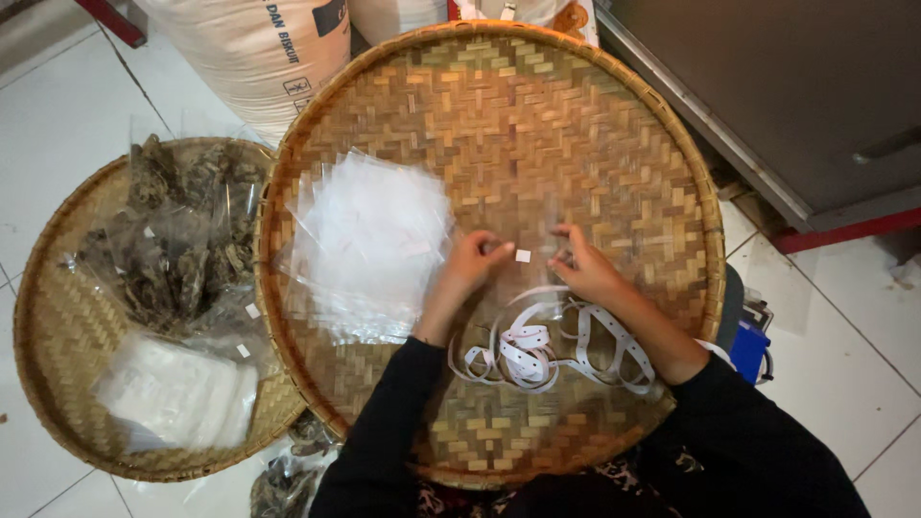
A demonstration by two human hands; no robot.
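A large round woven bamboo tray (595, 105) lies in front of me. My left hand (467, 270) and my right hand (583, 269) rest on its middle, both pinching the edges of one clear plastic bag (526, 225) that carries a small white sticker (523, 255). A loose pile of clear plastic bags (369, 245) sits just left of my left hand. A tangled white strip of sticker backing (537, 347) lies on the tray below my hands, between my black sleeves.
A smaller woven tray (58, 317) at the left holds bags of dark dried pieces (177, 240) and a white packet (177, 393). Large white sacks (259, 48) stand behind. A grey cabinet (796, 86) is at the right, a blue object (750, 350) beside the big tray.
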